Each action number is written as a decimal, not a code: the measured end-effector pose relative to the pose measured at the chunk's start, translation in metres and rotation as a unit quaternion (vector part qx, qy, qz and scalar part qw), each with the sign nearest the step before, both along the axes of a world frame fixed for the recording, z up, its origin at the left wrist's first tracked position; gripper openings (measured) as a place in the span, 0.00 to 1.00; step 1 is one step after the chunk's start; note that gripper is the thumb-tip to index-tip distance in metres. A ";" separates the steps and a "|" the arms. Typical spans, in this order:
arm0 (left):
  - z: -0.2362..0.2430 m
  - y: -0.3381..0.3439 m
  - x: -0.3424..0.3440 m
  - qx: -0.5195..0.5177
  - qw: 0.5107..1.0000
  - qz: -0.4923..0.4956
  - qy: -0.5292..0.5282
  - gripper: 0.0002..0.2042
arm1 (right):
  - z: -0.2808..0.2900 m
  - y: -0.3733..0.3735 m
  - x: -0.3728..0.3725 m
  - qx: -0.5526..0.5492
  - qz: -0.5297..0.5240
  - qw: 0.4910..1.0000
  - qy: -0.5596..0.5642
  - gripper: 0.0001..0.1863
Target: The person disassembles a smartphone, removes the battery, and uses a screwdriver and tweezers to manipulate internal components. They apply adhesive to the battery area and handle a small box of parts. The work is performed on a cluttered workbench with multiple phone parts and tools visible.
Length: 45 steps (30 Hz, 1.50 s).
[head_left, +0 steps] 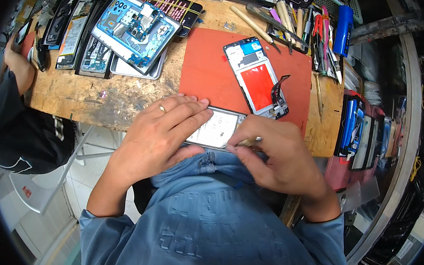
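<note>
Fingers of the left hand are stretched out close together over one held phone, gripping its 9 o'clock end with the thumb down by the near edge, and yeah, there's one ring on that hand. Right hand is curled closed, thumb and forefinger pinching one slim tool right by the phone's 4 o'clock corner; most of the tool is hidden, so can't tell what kind. That phone has one white printed panel facing up and sits at the near edge of the bench, just above the lap; can't tell if bench or lap carries it. Taking it as the clock's middle, 12 pointing away from the person: at 1 o'clock, on one orange-red mat, lies one opened phone frame with one red panel and one black curled strip. Around 10 to 11 there's one blue opened phone with bare boards, and beside it three more opened phones side by side. Between 1 and 2 stands one blue cylinder next to a jumble of tools, too crowded to count. Past 9, one co-worker's arm shows.
</note>
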<state>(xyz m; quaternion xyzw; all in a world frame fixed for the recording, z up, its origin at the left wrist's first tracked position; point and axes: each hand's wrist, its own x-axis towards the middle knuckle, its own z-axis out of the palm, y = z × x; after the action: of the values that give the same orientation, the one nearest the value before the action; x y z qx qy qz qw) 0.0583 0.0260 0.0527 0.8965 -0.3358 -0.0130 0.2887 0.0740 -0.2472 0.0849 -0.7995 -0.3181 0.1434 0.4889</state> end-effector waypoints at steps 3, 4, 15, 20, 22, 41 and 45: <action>0.001 0.000 0.002 0.015 0.999 -0.009 -0.027 0.32 | 0.009 0.013 -0.001 -0.041 0.039 0.994 -0.089 0.09; 0.001 0.001 0.004 0.016 0.999 -0.014 -0.028 0.32 | 0.010 0.016 -0.006 -0.062 0.047 0.991 -0.107 0.09; -0.007 0.007 0.012 0.001 0.997 -0.035 -0.067 0.32 | 0.008 0.029 -0.012 -0.078 0.083 0.983 -0.142 0.11; -0.008 0.006 0.014 -0.003 0.996 -0.036 -0.080 0.32 | -0.017 0.039 -0.062 -0.145 0.034 0.905 -0.398 0.10; -0.010 0.007 0.015 -0.006 0.996 -0.037 -0.079 0.32 | -0.026 0.036 -0.073 -0.163 0.033 0.880 -0.444 0.09; -0.014 0.006 0.022 -0.034 0.995 -0.040 -0.082 0.33 | -0.054 0.021 -0.090 -0.139 -0.001 0.859 -0.492 0.14; -0.014 0.006 0.023 -0.032 0.996 -0.043 -0.071 0.37 | -0.087 0.011 -0.084 -0.058 -0.031 0.848 -0.526 0.16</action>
<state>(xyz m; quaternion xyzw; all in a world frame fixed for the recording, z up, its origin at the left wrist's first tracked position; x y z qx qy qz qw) 0.0812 0.0325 0.0388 0.8702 -0.3936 0.0491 0.2924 -0.0103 -0.2361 -0.0016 -0.7918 -0.4934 -0.2955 0.2058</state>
